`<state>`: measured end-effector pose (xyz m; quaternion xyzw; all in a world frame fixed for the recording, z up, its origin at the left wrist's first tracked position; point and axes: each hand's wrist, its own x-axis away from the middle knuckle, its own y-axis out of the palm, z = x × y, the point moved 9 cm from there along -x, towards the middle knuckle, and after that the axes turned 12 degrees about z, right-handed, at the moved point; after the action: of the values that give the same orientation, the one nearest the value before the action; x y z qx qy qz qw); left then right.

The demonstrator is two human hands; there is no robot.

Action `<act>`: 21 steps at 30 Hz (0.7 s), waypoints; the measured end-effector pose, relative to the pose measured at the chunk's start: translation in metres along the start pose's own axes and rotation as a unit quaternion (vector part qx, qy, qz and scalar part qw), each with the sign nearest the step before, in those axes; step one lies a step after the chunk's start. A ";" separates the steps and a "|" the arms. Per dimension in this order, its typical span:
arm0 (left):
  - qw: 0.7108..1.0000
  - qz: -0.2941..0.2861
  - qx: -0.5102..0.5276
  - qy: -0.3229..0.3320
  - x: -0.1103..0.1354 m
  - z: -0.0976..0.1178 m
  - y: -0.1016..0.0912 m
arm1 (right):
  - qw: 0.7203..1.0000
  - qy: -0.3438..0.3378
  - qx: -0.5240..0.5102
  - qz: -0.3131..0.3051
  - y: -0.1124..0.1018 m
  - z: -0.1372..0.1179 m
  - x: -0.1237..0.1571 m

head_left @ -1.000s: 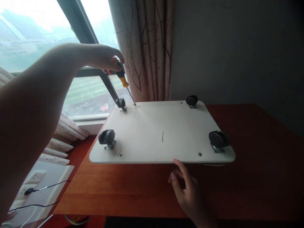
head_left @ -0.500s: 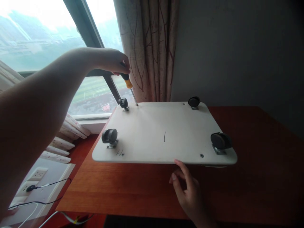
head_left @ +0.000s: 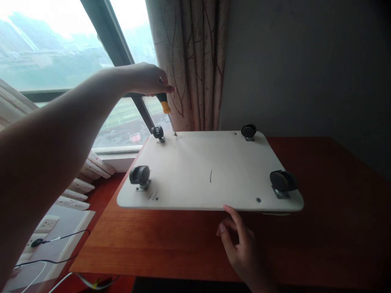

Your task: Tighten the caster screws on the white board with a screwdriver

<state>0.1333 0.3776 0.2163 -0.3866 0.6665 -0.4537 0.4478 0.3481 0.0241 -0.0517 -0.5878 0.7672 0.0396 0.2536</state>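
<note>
A screwdriver (head_left: 165, 106) with a black and yellow handle is in my left hand (head_left: 151, 79), closed around the handle's top. Its shaft slants down, with the tip at a screw (head_left: 175, 134) near the far left edge of a white board (head_left: 195, 162). Beside that screw stands a dark caster wheel (head_left: 157, 132). Below the board's near edge is my right hand (head_left: 241, 248), its index fingertip touching that edge. The other fingers are loosely bent and hold nothing.
The board rests on a reddish wooden table (head_left: 146, 240). More casters rise from it, including a near left caster (head_left: 139, 175) and a near right caster (head_left: 282, 181). A curtain (head_left: 195, 65) and window lie behind. Cords and a wall socket (head_left: 47, 224) are low at left.
My left hand has shifted its fingers on the screwdriver handle, and a digit now sticks out to the right. The screwdriver tip stays at the same screw. My right hand looks unchanged.
</note>
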 end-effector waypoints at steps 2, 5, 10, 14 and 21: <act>0.998 -0.024 -0.046 -0.026 -0.003 -0.007 0.005 | 1.000 -0.003 0.000 0.003 0.000 -0.001 -0.001; 0.998 -0.055 -0.020 0.001 -0.005 -0.005 0.010 | 1.000 -0.006 0.002 0.006 -0.001 -0.002 -0.001; 0.990 -0.064 0.114 0.059 0.006 0.019 0.002 | 1.000 -0.006 0.002 0.002 0.000 -0.001 0.000; 0.997 -0.057 0.008 -0.042 0.009 0.011 0.000 | 1.000 -0.006 0.007 -0.001 0.000 -0.002 -0.001; 0.992 -0.045 0.103 0.065 0.008 0.024 -0.001 | 1.000 -0.009 0.003 0.001 0.000 -0.004 -0.003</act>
<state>0.1537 0.3638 0.2113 -0.3375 0.6262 -0.5636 0.4199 0.3473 0.0249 -0.0469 -0.5855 0.7660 0.0426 0.2619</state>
